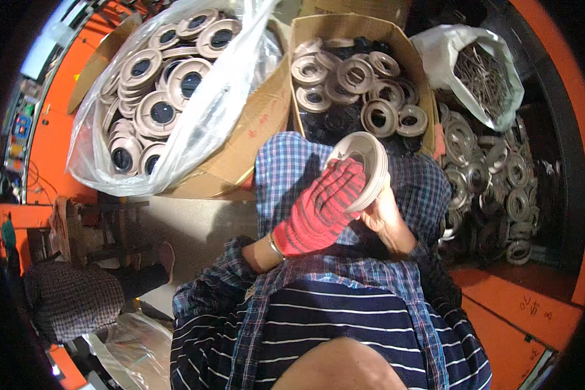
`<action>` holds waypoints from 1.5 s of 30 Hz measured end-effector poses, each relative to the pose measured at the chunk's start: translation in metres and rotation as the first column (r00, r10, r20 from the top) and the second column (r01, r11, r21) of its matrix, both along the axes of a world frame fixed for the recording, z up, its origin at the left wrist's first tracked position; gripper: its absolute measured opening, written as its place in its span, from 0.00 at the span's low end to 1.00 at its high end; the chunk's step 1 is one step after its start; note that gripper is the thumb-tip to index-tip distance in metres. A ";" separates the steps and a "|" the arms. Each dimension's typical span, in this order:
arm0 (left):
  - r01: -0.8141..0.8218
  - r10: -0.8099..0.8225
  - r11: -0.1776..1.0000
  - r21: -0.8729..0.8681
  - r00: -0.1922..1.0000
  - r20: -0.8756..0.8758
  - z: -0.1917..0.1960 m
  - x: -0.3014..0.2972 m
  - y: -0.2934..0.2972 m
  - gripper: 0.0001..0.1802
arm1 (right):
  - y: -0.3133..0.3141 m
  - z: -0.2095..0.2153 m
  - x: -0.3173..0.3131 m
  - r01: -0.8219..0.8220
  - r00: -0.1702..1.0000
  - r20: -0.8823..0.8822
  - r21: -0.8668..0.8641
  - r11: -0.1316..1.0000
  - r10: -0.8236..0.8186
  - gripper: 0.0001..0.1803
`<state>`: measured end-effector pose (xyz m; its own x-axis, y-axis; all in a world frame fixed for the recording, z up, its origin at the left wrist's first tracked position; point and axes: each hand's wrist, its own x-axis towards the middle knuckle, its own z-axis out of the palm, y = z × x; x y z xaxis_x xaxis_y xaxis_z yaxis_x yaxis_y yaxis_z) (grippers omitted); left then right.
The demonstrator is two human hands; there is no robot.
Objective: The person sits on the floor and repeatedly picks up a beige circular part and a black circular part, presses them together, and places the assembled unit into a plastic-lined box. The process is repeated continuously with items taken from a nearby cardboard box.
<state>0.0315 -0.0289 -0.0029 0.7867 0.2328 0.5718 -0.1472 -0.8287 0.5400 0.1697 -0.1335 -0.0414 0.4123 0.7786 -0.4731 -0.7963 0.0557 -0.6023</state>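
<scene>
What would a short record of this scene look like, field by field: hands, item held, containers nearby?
left hand: in a red knit glove, fingers on the beige round part
right hand: bare, holding the same part from below
left container: clear plastic bag of beige discs with dark centres
middle container: cardboard box of beige rings
right side: white bag of thin metal pieces above a heap of grey metal rings

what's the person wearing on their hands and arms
The left hand wears a red knit glove with dark stripes across the fingers, and a thin metal bangle sits at that wrist. The right hand is bare. Both arms have blue plaid shirt sleeves, the left pushed up.
</scene>
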 end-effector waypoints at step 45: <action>0.104 0.090 -0.375 -0.921 0.993 0.076 -0.101 0.063 0.084 0.27 | 0.079 -0.050 0.146 -0.421 0.672 0.562 -0.245 0.873 0.482 0.24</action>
